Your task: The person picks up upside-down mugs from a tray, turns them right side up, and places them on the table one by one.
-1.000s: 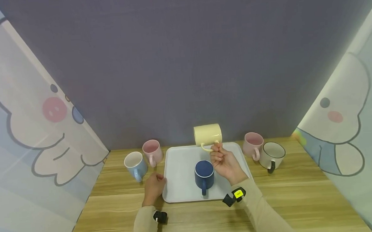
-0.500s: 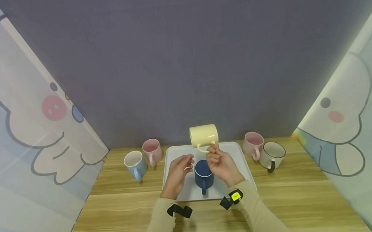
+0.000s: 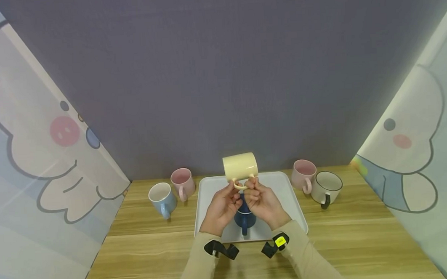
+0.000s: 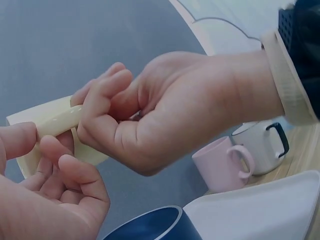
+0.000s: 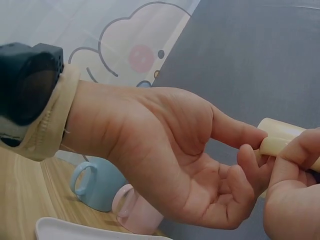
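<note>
A pale yellow mug (image 3: 240,166) hangs on its side above the tray, its handle turned toward me. My right hand (image 3: 265,202) pinches the handle near its right end. The thumb and fingers of my left hand (image 3: 220,208) pinch the same handle near its left end. Both wrist views show this mug's handle (image 4: 61,121) between the two hands, with other parts of the mug hidden behind fingers. Below them stands a dark blue mug (image 3: 244,222) on a white tray (image 3: 283,187); my hands partly cover it in the head view.
Left of the tray stand a light blue mug (image 3: 163,199) and a pink mug (image 3: 183,183). To its right are another pink mug (image 3: 303,174) and a white mug (image 3: 327,186) with a black handle. A grey panel (image 3: 220,80) rises behind the wooden table (image 3: 150,253).
My left hand has come from the tray's left edge, over the tray, to the yellow mug's handle and now pinches it. My right hand has shifted slightly left with the mug.
</note>
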Motion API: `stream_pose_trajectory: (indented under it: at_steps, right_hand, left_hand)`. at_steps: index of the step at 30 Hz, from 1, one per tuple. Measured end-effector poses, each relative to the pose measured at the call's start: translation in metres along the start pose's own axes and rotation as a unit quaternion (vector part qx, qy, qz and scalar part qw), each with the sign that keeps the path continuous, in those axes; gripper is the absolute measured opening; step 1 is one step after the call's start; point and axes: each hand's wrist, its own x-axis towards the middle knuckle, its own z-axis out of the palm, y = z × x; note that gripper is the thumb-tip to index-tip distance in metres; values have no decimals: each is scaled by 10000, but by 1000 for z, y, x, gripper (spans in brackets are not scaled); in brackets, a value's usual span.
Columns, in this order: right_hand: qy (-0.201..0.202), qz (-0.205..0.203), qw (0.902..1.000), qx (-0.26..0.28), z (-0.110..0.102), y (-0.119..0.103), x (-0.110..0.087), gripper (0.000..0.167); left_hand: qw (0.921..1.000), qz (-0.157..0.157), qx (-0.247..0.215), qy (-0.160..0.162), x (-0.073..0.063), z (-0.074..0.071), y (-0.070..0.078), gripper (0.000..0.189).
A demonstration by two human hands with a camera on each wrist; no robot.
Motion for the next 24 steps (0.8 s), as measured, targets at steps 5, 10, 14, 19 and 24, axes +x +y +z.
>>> stream_pose_trajectory:
  at_steps: [5, 10, 14, 19, 24]
  right_hand:
    - [-127, 50, 9999, -60, -2, 1, 0, 37]
    - [-296, 108, 9990, -308, -4, 2, 0, 38]
    - [-178, 95, 9965, -817, -5, 0, -2, 37]
    - [551, -136, 9747, -2162, -3, -5, -3, 36]
    - [1536, -142, 8954, -4177, -1, -9, -5, 35]
  left_hand:
    - [9999, -33, -62, -113, 0, -2, 0, 30]
    - [9999, 27, -14, -105, 0, -4, 0, 30]
    - [9997, 122, 127, -148, -2, -5, -1, 29]
    - [9984, 307, 413, -230, -2, -2, 1, 25]
    - [9960, 540, 693, -160, -4, 3, 4, 24]
